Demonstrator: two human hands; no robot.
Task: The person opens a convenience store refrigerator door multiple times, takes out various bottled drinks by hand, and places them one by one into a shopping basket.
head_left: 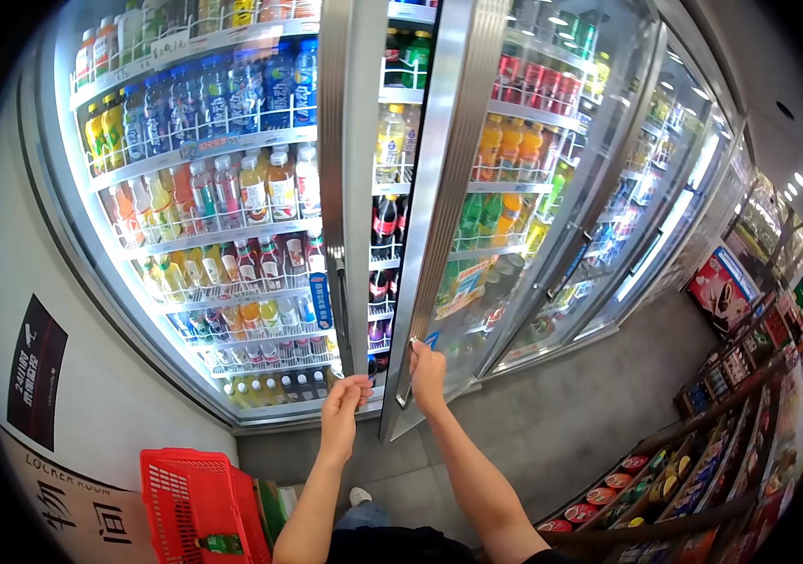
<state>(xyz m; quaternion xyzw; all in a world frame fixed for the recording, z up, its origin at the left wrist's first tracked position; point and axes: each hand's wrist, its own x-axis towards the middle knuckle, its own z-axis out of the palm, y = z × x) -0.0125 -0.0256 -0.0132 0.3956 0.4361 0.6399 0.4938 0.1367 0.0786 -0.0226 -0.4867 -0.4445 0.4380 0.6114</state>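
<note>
I see the right hand with its grip curled around the handle of a fridge door, which stands ajar before shelved drinks. The left hand hangs near the neighbouring door, fingers bent; I can't tell whether its grip pinches anything. A red basket sits lower left.

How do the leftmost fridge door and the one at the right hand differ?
The leftmost door looks shut, while the second door stands ajar, with bottles showing in the gap. The leftmost door bears a blue label beside its handle; the second door bears an orange-and-white sheet. The right hand grips the second door's handle; the left hand is near the leftmost door, contact unclear. Both are metal-framed glass doors.
</note>
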